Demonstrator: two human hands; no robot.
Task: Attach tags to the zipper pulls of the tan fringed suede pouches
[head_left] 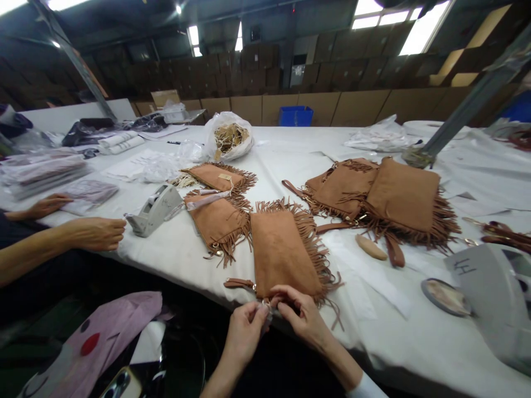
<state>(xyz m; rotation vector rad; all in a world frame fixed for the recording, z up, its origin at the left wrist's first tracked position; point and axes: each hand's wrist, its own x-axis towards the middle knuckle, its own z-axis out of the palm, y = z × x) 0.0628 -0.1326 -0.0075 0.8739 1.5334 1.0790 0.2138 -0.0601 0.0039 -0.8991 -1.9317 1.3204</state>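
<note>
A brown fringed pouch [280, 251] lies at the table's front edge, its short wrist strap [239, 283] sticking out to the left. At its lower corner my left hand [245, 331] pinches a small metal ring with a bit of clear plastic. My right hand [299, 315] meets it there, thumb and fingers bent together at the same corner; what exactly they grip is too small to make out. Two more fringed pouches [218, 221] lie behind, the farther one with a tag [225, 177]. To the right, other brown pouches [404, 193] are piled up.
A tape dispenser [155, 210] stands left, and another [493, 293] at right. A co-worker's hands [97, 233] are at the left edge by plastic-wrapped packs [41, 168]. A bag of tags [228, 138] sits behind. A slanted metal post [468, 105] rises at right.
</note>
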